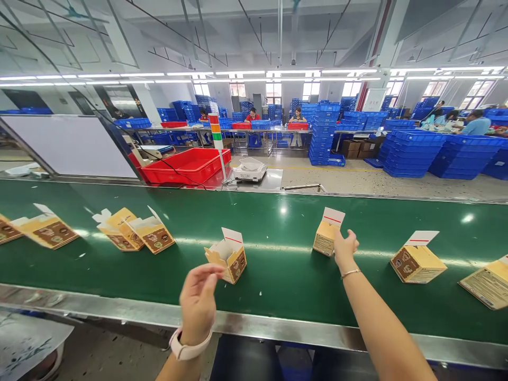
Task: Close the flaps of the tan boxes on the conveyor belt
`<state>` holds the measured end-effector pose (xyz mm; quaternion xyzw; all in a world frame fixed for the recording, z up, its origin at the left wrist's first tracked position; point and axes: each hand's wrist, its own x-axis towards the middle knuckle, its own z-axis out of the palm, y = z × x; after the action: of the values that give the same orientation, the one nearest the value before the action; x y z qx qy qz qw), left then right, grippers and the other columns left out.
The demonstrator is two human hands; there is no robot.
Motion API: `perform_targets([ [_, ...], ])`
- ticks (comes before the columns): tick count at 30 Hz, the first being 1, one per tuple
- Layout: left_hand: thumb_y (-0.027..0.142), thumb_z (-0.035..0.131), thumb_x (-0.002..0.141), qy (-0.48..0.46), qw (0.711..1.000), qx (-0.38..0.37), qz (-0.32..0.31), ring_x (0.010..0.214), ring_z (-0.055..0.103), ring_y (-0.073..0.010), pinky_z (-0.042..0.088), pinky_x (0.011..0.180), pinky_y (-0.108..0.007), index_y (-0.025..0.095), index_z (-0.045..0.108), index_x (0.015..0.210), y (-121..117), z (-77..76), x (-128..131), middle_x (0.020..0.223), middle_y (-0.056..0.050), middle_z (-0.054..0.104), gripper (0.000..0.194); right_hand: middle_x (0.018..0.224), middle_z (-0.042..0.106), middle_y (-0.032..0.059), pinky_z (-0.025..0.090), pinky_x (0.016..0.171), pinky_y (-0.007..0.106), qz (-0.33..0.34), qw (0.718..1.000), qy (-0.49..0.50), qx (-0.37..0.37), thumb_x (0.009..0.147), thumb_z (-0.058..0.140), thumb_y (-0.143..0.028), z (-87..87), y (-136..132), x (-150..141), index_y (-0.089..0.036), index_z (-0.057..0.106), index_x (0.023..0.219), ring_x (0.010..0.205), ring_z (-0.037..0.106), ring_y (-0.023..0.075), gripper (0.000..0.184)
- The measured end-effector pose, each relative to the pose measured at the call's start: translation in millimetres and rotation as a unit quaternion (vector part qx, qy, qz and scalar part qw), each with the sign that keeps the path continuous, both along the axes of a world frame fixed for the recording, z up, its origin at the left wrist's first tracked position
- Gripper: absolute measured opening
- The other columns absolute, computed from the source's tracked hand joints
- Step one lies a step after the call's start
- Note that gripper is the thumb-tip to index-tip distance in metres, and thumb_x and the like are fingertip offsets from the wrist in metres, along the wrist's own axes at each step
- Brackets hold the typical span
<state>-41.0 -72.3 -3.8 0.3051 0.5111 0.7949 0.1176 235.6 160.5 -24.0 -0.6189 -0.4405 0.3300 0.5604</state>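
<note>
My left hand [199,296] is in front of a small yellow-and-brown carton [237,264] whose top flaps stand up. Its fingers are stretched out with the thumb apart, and nothing shows in its grasp; the fingertips overlap the carton in view, so contact is unclear. On the right, my right hand [345,247] is at the side of another carton [324,238], with a raised white flap bearing a red line. Its thumb side seems to touch that carton, while other fingers spread away from it. Both cartons rest on the green conveyor belt [283,286].
More cartons stand on the belt: a closely placed pair [156,235] at left, others [418,262] at right. Behind the belt are a red bin [186,166], a signal light [215,132] and a scale [251,170]. Blue crates [413,153] and several people are farther back.
</note>
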Motion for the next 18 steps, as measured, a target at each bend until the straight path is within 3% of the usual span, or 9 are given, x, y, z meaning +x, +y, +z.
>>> perform_targets([
  [2,0.041,0.072,0.069,0.051,0.989,0.059,0.128,0.082,0.062,-0.0178,0.051,0.069,-0.028,0.019,0.058,0.088,5.2,-7.5,-18.4,0.088,-0.003,0.065,0.033,0.142,0.030,0.0223,0.028,0.110,0.056,-0.041,0.992,-0.054,0.103,0.077,0.060,-0.036,-4.7,-22.8,-10.5,-0.015,0.036,0.132,0.139,0.024,0.0349,0.064],
  [4,0.044,0.072,0.069,0.069,0.987,0.043,0.140,0.096,0.062,-0.0205,0.051,0.079,-0.031,0.020,0.058,0.096,16.1,-15.3,-34.1,0.099,-0.006,0.066,0.039,0.141,0.030,0.0231,0.029,0.108,0.060,0.004,0.944,-0.160,0.289,0.078,0.060,-0.036,-11.2,-51.5,-32.1,-0.014,0.036,0.132,0.136,0.028,0.0368,0.063],
  [7,0.054,0.070,0.069,0.059,0.997,-0.030,-0.024,0.103,0.062,-0.0252,0.049,0.090,-0.038,0.019,0.060,0.103,35.7,-28.3,-41.8,0.109,-0.011,0.066,0.050,0.133,0.046,0.0161,0.039,0.103,0.050,0.233,0.815,-0.265,0.460,0.086,0.052,-0.029,-21.0,-93.9,-75.0,-0.021,0.036,0.135,0.127,0.044,0.0291,0.053],
  [9,0.058,0.068,0.070,0.055,0.991,-0.047,-0.115,0.102,0.063,-0.0277,0.049,0.091,-0.041,0.018,0.062,0.105,46.7,-36.9,-36.7,0.112,-0.013,0.067,0.053,0.134,0.050,0.0149,0.039,0.104,0.047,0.352,0.738,-0.304,0.489,0.087,0.049,-0.029,-26.8,-112.0,-101.2,-0.020,0.033,0.141,0.129,0.044,0.0275,0.056],
  [10,0.059,0.066,0.072,0.059,0.988,-0.050,-0.137,0.103,0.063,-0.0287,0.049,0.092,-0.042,0.018,0.063,0.106,51.1,-40.6,-32.5,0.114,-0.014,0.067,0.054,0.135,0.051,0.0151,0.038,0.105,0.047,0.383,0.715,-0.321,0.488,0.088,0.047,-0.030,-29.4,-116.1,-111.8,-0.019,0.032,0.143,0.131,0.043,0.0279,0.058],
  [12,0.061,0.063,0.075,0.081,0.985,-0.053,-0.141,0.106,0.062,-0.0294,0.047,0.095,-0.044,0.018,0.064,0.106,58.4,-45.6,-23.2,0.115,-0.014,0.067,0.053,0.137,0.051,0.0158,0.037,0.104,0.049,0.395,0.705,-0.345,0.478,0.088,0.046,-0.033,-33.3,-114.5,-126.7,-0.016,0.035,0.144,0.133,0.041,0.0296,0.059],
  [14,0.061,0.059,0.078,0.128,0.983,-0.060,-0.116,0.102,0.063,-0.0284,0.046,0.095,-0.046,0.018,0.067,0.100,65.4,-46.4,-15.4,0.108,-0.013,0.069,0.048,0.132,0.055,0.0154,0.040,0.099,0.048,0.371,0.724,-0.342,0.471,0.089,0.047,-0.037,-34.9,-102.9,-135.0,-0.015,0.047,0.136,0.128,0.045,0.0310,0.052],
  [16,0.061,0.058,0.078,0.214,0.968,-0.065,-0.116,0.096,0.062,-0.0279,0.045,0.095,-0.047,0.019,0.068,0.078,74.7,-43.3,-10.2,0.092,-0.012,0.071,0.043,0.115,0.066,0.0127,0.042,0.093,0.048,0.340,0.748,-0.315,0.476,0.089,0.049,-0.043,-34.0,-86.1,-140.4,-0.018,0.063,0.114,0.116,0.052,0.0317,0.038],
  [18,0.054,0.059,0.079,0.261,0.949,-0.100,-0.145,0.080,0.061,-0.0235,0.045,0.093,-0.047,0.021,0.057,0.055,87.0,-37.2,-7.8,0.069,-0.006,0.066,0.041,0.090,0.070,0.0086,0.042,0.091,0.049,0.320,0.779,-0.270,0.466,0.088,0.049,-0.046,-31.6,-68.6,-145.8,-0.023,0.068,0.081,0.101,0.056,0.0299,0.031],
])
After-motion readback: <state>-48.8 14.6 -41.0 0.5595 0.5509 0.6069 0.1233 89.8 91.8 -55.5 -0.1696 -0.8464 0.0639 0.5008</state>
